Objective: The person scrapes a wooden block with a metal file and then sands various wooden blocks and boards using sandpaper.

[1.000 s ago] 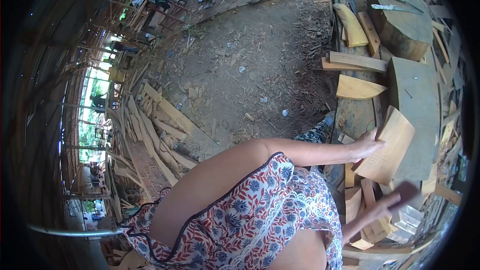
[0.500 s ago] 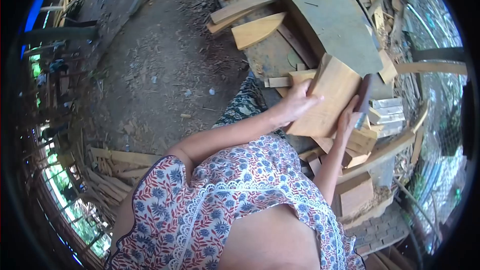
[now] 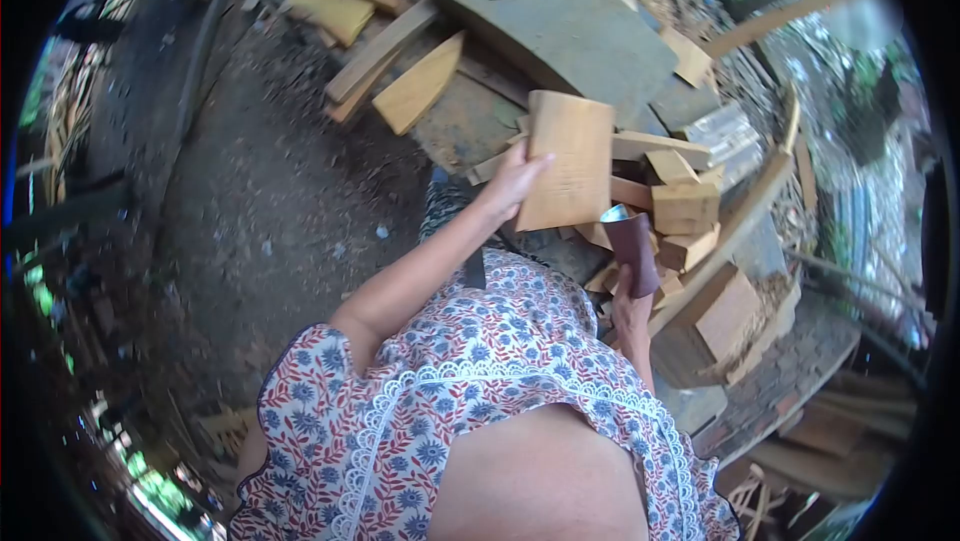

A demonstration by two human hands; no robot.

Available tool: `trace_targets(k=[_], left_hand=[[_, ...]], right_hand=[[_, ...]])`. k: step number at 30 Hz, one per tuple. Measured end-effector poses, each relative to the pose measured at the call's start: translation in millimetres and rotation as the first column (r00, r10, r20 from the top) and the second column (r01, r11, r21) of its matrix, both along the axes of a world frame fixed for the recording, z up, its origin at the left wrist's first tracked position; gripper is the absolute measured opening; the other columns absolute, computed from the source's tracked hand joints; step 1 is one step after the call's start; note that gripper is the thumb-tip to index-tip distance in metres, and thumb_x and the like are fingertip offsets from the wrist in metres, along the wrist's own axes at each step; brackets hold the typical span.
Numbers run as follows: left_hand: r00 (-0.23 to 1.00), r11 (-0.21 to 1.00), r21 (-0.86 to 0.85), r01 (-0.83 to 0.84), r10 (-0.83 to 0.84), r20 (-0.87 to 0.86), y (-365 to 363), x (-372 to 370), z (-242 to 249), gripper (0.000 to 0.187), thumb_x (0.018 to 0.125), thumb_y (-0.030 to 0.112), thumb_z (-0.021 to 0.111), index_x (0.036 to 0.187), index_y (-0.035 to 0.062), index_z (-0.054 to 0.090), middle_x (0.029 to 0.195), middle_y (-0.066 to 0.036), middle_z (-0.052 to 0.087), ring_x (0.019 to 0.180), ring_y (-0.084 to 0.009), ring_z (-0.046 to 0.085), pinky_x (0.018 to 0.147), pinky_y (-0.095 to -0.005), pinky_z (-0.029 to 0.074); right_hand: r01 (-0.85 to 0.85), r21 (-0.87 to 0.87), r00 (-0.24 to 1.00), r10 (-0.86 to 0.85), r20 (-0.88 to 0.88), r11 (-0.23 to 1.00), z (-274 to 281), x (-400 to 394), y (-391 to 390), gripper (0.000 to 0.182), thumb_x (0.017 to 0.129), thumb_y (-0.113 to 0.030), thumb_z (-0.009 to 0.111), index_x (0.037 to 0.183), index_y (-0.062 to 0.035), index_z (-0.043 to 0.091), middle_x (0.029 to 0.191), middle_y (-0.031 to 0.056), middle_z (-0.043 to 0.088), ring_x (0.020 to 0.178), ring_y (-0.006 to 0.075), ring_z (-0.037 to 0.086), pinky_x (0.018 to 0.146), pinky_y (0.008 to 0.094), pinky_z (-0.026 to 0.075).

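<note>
My left hand (image 3: 518, 181) grips the left edge of a flat, light wooden board (image 3: 570, 161), thumb on its upper face, and holds it above the cluttered work surface. Below the board's lower right corner, my right hand (image 3: 632, 316) is closed on a curled strip of sandpaper (image 3: 634, 256). Its dark maroon side faces up, and a bit of white-and-teal backing shows at its far end. The sandpaper and the board look slightly apart. My right fingers are partly hidden behind the sandpaper.
A large grey-topped block (image 3: 560, 11) with a nail on it lies ahead. Curved wood pieces (image 3: 420, 86) are to its left, and small offcuts (image 3: 685, 206) are piled at right. A hollowed wooden piece (image 3: 720, 321) sits nearer me. Dirt floor (image 3: 290, 171) stretches left.
The sandpaper has come away from the board's right edge and moved toward me with my right hand. The board has turned more upright, and the whole view has shifted.
</note>
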State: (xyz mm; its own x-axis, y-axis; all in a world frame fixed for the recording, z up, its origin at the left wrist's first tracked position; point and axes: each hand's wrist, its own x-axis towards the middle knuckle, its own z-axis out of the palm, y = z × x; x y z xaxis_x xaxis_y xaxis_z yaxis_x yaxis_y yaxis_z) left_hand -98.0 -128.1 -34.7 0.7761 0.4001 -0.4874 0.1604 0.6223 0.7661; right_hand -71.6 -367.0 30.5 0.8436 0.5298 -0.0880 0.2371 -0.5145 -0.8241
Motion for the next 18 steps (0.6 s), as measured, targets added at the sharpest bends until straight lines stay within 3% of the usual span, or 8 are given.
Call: trace_targets(k=[3, 4, 7, 8, 9, 14, 17, 18], left_hand=[[0.999, 0.999, -0.023, 0.038, -0.037, 0.014, 13.8, -14.7, -4.9, 0.038, 0.086, 0.012, 0.056, 0.118, -0.0037, 0.044, 0.106, -0.011, 0.056, 0.098, -0.0160, 0.055, 0.084, -0.0288, 0.045], [0.999, 0.999, -0.004, 0.036, -0.036, -0.008, 18.4, -14.9, -3.6, 0.038, 0.087, 0.014, 0.055, 0.118, -0.0038, 0.044, 0.107, -0.011, 0.057, 0.097, -0.0159, 0.056, 0.083, -0.0290, 0.046], [0.991, 0.991, -0.015, 0.132, -0.132, -0.001, 36.9, -2.2, 9.3, 0.041, 0.087, 0.020, 0.056, 0.118, -0.0036, 0.045, 0.109, -0.012, 0.056, 0.095, -0.0166, 0.057, 0.082, -0.0289, 0.047], [0.983, 0.968, 0.169, 0.185, -0.179, -0.046, 41.7, 6.2, 11.1, 0.043, 0.086, 0.028, 0.057, 0.114, -0.0034, 0.050, 0.104, -0.013, 0.060, 0.090, -0.0155, 0.059, 0.078, -0.0296, 0.048], [0.983, 0.968, 0.169, 0.183, -0.178, -0.047, 46.4, 18.6, 14.2, 0.043, 0.086, 0.028, 0.057, 0.114, -0.0034, 0.050, 0.104, -0.013, 0.060, 0.090, -0.0155, 0.059, 0.078, -0.0296, 0.048], [0.728, 0.483, 0.603, 0.634, -0.635, -0.257, 60.1, 87.2, 16.3, 0.054, 0.079, 0.045, 0.060, 0.104, -0.0029, 0.058, 0.096, -0.019, 0.063, 0.088, -0.0242, 0.062, 0.076, -0.0345, 0.047], [0.589, 0.178, 0.765, 0.619, -0.749, -0.302, 50.6, 121.4, -37.7, 0.060, 0.076, 0.050, 0.060, 0.105, -0.0026, 0.057, 0.100, -0.024, 0.060, 0.094, -0.0347, 0.059, 0.079, -0.0385, 0.046], [0.607, 0.187, 0.771, 0.609, -0.735, -0.301, 54.7, 122.7, -45.9, 0.060, 0.076, 0.050, 0.060, 0.105, -0.0026, 0.057, 0.100, -0.024, 0.060, 0.094, -0.0347, 0.059, 0.079, -0.0385, 0.046]], right_hand=[[0.464, 0.048, 0.876, -0.449, -0.177, 0.885, -4.8, 7.1, -23.8, 0.036, 0.092, -0.018, 0.047, 0.124, -0.0009, 0.044, 0.109, 0.0112, 0.055, 0.095, 0.0192, 0.052, 0.083, 0.0306, 0.041], [0.407, 0.083, 0.907, -0.413, 0.080, 0.910, 0.7, 11.3, -25.1, 0.044, 0.093, -0.027, 0.048, 0.127, -0.0008, 0.039, 0.110, 0.0101, 0.054, 0.099, 0.0181, 0.051, 0.085, 0.0308, 0.041], [0.536, 0.209, 0.835, -0.550, 0.010, 0.818, 3.4, 5.4, -25.6, 0.049, 0.092, -0.031, 0.049, 0.128, -0.0005, 0.039, 0.110, 0.0103, 0.054, 0.100, 0.0177, 0.050, 0.086, 0.0305, 0.040], [0.521, 0.184, 0.843, -0.536, 0.047, 0.834, 3.6, 3.6, -26.9, 0.050, 0.091, -0.035, 0.049, 0.126, 0.0002, 0.042, 0.113, 0.0111, 0.054, 0.103, 0.0181, 0.050, 0.087, 0.0308, 0.040], [0.520, 0.184, 0.843, -0.535, 0.046, 0.834, 2.3, 0.4, -27.6, 0.050, 0.091, -0.035, 0.049, 0.126, 0.0002, 0.042, 0.113, 0.0111, 0.054, 0.103, 0.0181, 0.050, 0.087, 0.0308, 0.040], [0.476, 0.103, 0.873, -0.484, 0.068, 0.873, -10.4, -17.9, -19.8, 0.048, 0.092, -0.033, 0.047, 0.126, 0.0010, 0.042, 0.118, 0.0136, 0.052, 0.108, 0.0205, 0.049, 0.090, 0.0313, 0.039], [0.480, 0.002, 0.870, -0.477, 0.123, 0.877, 5.3, -27.7, -3.3, 0.047, 0.092, -0.030, 0.049, 0.126, 0.0015, 0.042, 0.115, 0.0139, 0.053, 0.107, 0.0217, 0.050, 0.091, 0.0312, 0.038], [0.461, 0.010, 0.879, -0.459, 0.128, 0.887, 6.2, -27.6, -0.4, 0.047, 0.092, -0.030, 0.049, 0.126, 0.0015, 0.042, 0.115, 0.0139, 0.053, 0.107, 0.0217, 0.050, 0.091, 0.0312, 0.038]])
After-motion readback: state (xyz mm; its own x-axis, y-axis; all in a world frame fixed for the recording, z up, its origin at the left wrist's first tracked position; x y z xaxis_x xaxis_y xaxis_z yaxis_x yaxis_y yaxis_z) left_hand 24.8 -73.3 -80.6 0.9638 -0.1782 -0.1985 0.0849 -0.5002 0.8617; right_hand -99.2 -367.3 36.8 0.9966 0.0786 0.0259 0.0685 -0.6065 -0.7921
